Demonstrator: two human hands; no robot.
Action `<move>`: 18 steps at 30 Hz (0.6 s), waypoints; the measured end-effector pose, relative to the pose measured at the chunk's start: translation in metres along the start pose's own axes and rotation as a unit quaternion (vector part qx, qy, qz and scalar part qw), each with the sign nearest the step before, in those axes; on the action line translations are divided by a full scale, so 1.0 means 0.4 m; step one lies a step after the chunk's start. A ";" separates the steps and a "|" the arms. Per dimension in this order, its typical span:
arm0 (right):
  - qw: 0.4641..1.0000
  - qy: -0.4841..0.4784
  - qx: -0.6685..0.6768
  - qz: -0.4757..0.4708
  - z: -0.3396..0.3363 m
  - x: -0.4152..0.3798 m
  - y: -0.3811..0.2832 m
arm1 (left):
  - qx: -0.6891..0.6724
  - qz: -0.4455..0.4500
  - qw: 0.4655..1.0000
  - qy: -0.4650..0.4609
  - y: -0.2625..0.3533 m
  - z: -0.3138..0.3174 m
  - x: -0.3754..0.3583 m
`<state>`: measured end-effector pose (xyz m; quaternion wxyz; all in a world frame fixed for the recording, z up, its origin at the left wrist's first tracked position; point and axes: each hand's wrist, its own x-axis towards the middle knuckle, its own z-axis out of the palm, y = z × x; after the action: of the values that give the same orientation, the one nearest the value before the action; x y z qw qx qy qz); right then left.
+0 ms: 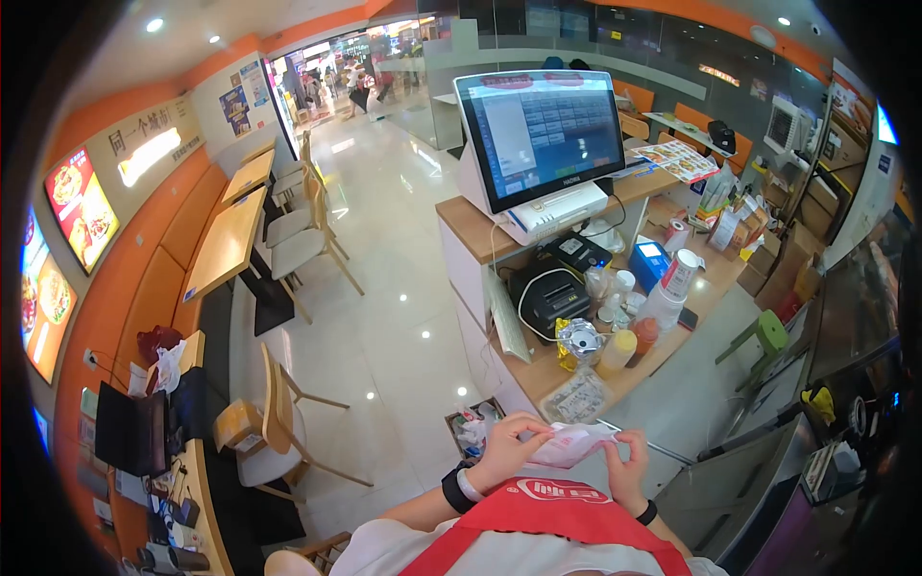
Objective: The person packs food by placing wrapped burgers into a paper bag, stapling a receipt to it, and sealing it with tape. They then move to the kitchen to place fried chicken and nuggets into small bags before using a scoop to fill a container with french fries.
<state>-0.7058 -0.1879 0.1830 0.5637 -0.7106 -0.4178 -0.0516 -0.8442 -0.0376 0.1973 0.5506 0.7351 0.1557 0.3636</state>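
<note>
In front of my red apron (557, 523), a thin white bag (573, 447) with faint pink print is stretched between my hands. My left hand (509, 451) pinches its left edge between thumb and fingers. At its right edge, my right hand (629, 468) pinches the bag the same way. Whether anything is inside the bag cannot be made out. Just beyond it, at the counter's near end, lies a clear plastic container (576, 396). Behind that stand a yellow-filled bottle (617, 352) and an orange-red bottle (643, 338).
A touchscreen till (547, 134) stands on the raised counter shelf (615, 213). Stacked cups (672, 288) and a blue payment device (650, 261) sit below it. A bin (475, 427) is on the floor at left. Chairs (288, 413) and tables line the left wall; a green stool (764, 336) is at right.
</note>
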 end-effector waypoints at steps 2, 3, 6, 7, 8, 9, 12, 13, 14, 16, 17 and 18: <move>1.000 -0.001 0.001 0.001 0.032 -0.007 -0.018 | -0.001 -0.009 1.000 0.003 -0.005 -0.041 -0.002; 1.000 -0.006 0.003 0.006 0.049 -0.011 -0.028 | -0.006 -0.014 1.000 -0.004 -0.013 -0.063 -0.006; 1.000 -0.025 0.000 -0.012 0.107 -0.012 -0.064 | -0.020 0.000 1.000 0.006 -0.043 -0.129 -0.020; 1.000 -0.024 0.000 -0.014 0.126 -0.007 -0.074 | -0.031 0.018 0.999 0.024 -0.057 -0.150 -0.022; 0.999 -0.009 -0.007 -0.033 0.143 -0.004 -0.082 | -0.031 0.019 0.999 0.024 -0.074 -0.170 -0.028; 0.999 0.005 -0.015 -0.049 0.156 -0.005 -0.089 | -0.119 -0.067 0.989 0.058 -0.093 -0.186 -0.039; 1.000 0.019 0.006 -0.018 0.181 0.001 -0.106 | -0.211 -0.214 0.951 0.073 -0.125 -0.234 -0.057; 1.000 0.022 0.002 -0.015 0.187 0.000 -0.115 | -0.213 -0.268 0.938 0.060 -0.135 -0.248 -0.059; 0.999 0.025 0.017 -0.021 0.192 -0.002 -0.127 | -0.214 -0.271 0.937 0.054 -0.153 -0.255 -0.064; 0.999 0.035 0.030 -0.025 0.207 -0.019 -0.152 | -0.341 -0.406 0.846 -0.050 -0.181 -0.259 -0.071; 0.999 0.038 0.023 -0.018 0.217 -0.038 -0.166 | -0.339 -0.409 0.845 -0.055 -0.182 -0.260 -0.069; 0.999 0.041 0.017 -0.012 0.225 -0.057 -0.180 | -0.422 -0.430 0.788 -0.126 -0.179 -0.258 -0.063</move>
<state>-0.8031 -0.1229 0.1929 0.5916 -0.6934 -0.4035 -0.0799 -0.9222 0.0432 0.1355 0.9203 0.3257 0.2156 0.0226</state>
